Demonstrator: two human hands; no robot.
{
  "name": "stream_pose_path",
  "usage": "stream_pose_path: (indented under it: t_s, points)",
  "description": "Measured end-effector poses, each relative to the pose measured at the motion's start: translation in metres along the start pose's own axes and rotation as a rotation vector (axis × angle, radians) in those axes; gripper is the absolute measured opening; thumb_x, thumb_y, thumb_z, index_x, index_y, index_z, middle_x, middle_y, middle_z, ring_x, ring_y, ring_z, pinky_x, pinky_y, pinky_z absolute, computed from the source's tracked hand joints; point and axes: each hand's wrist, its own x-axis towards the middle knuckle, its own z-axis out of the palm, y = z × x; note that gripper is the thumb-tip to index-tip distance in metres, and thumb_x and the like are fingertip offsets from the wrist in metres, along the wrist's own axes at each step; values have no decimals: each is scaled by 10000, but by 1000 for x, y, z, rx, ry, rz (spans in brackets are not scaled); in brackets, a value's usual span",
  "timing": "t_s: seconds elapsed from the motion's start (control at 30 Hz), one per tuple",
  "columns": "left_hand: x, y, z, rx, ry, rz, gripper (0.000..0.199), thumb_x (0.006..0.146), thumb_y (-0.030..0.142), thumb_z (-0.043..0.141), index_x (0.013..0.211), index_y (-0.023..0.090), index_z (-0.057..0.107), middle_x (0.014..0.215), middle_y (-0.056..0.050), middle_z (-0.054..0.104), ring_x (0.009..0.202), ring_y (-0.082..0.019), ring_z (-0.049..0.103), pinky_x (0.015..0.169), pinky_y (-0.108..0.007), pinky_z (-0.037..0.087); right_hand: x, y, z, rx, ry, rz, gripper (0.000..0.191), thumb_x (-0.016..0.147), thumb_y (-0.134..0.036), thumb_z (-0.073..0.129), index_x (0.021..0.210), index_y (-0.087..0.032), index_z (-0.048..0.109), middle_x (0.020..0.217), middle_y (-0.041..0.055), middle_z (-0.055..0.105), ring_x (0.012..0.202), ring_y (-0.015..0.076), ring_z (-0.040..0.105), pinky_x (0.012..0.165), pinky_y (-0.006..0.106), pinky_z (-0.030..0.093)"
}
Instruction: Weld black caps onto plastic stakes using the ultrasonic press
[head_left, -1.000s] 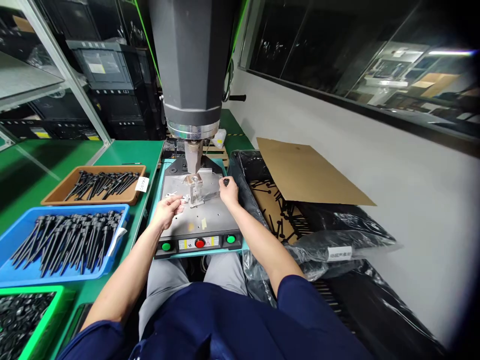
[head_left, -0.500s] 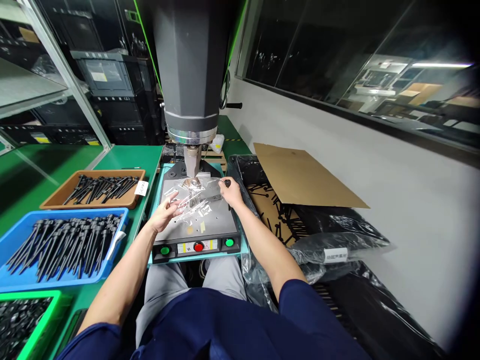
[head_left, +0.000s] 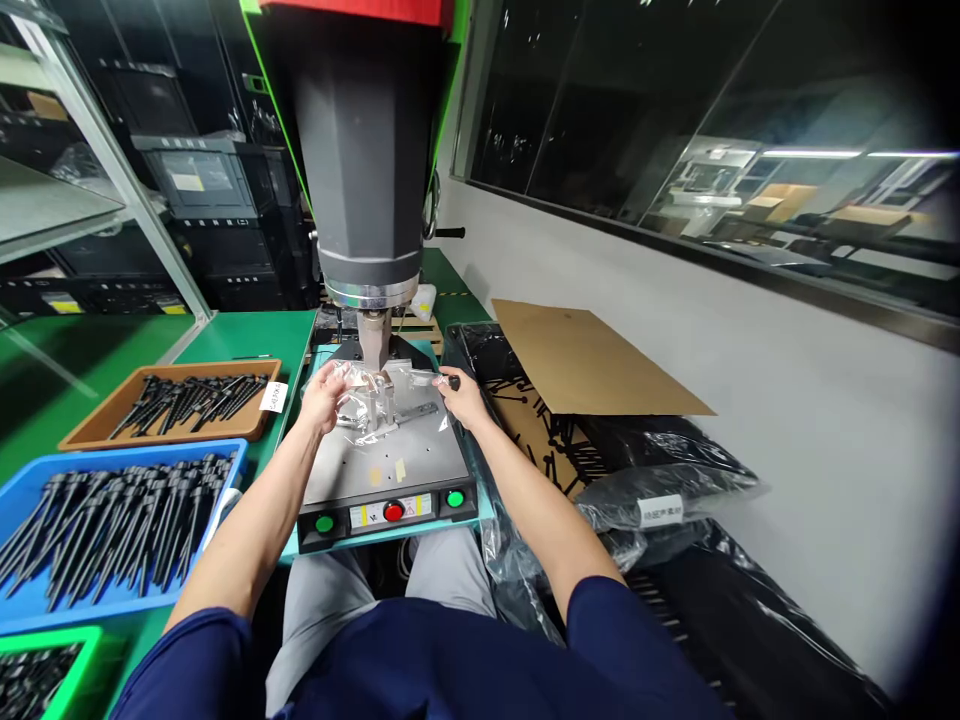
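A crumpled sheet of clear plastic film (head_left: 367, 425) stretches between my hands, in front of the metal tip (head_left: 373, 342) of a press. My left hand (head_left: 321, 400) is closed on the film's left side, its fingers curled in. On the right, my right hand (head_left: 465, 400) pinches the film's other end. A small black part (head_left: 454, 383) shows at those fingertips; its full shape is hidden. Beneath the film, a small metal fixture (head_left: 381, 405) stands on the grey base plate (head_left: 375, 468). Both hands are above this plate.
To the left stand a brown tray (head_left: 75, 432) and a blue tray (head_left: 240, 455) of black rod-like parts, and a green tray (head_left: 94, 650) of small black pieces. Red (head_left: 394, 512) and green buttons line the base's front. Cardboard (head_left: 600, 360) covers bagged parts at right.
My left hand has moved up and away from me, its fingers closing on the film. The film is lifted and bunched toward the left. My view has shifted slightly.
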Motion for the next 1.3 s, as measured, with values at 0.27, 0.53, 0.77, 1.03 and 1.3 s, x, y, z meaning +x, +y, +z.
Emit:
stream_pose_path:
  t_s: [0.27, 0.53, 0.77, 1.03, 1.3]
  points:
    - [14, 1, 13, 117, -72, -6, 696, 674, 50, 695, 1322, 218, 502, 1332, -143, 583, 656, -85, 632, 426, -150, 353, -16, 9, 2, 127, 163, 39, 328, 697, -224, 573, 1013, -194, 655, 1103, 60, 697, 416, 47, 452, 408, 212, 383]
    - [7, -2, 2, 128, -4, -84, 649, 662, 167, 808, 1254, 179, 543, 1150, -128, 655, 726, -111, 656, 501, -165, 418, -33, 22, 9, 204, 161, 191, 381, 680, -281, 631, 1047, -175, 630, 1059, 81, 695, 443, 53, 514, 344, 168, 317]
    - [-20, -16, -13, 94, 50, -171, 603, 658, 327, 839, 1150, 152, 538, 1108, -135, 659, 699, -122, 669, 536, -202, 478, -45, 27, 2, 381, 196, 395, 381, 651, -274, 753, 1004, -180, 643, 1003, 58, 684, 581, 119, 639, 342, 163, 358]
    - [-44, -47, -26, 293, -74, -265, 559, 547, 351, 902, 1012, 143, 671, 939, -100, 715, 822, -157, 652, 635, -214, 461, -76, 47, -10, 467, 262, 524, 347, 646, -210, 744, 958, -170, 597, 838, 46, 697, 498, 101, 593, 332, 154, 304]
    - [-45, -52, -27, 233, -160, -166, 367, 549, 360, 887, 740, 155, 650, 693, -17, 652, 632, -128, 592, 593, -230, 446, -65, 36, -5, 570, 182, 505, 352, 596, -211, 784, 901, -165, 613, 743, 39, 711, 446, 69, 488, 341, 144, 230]
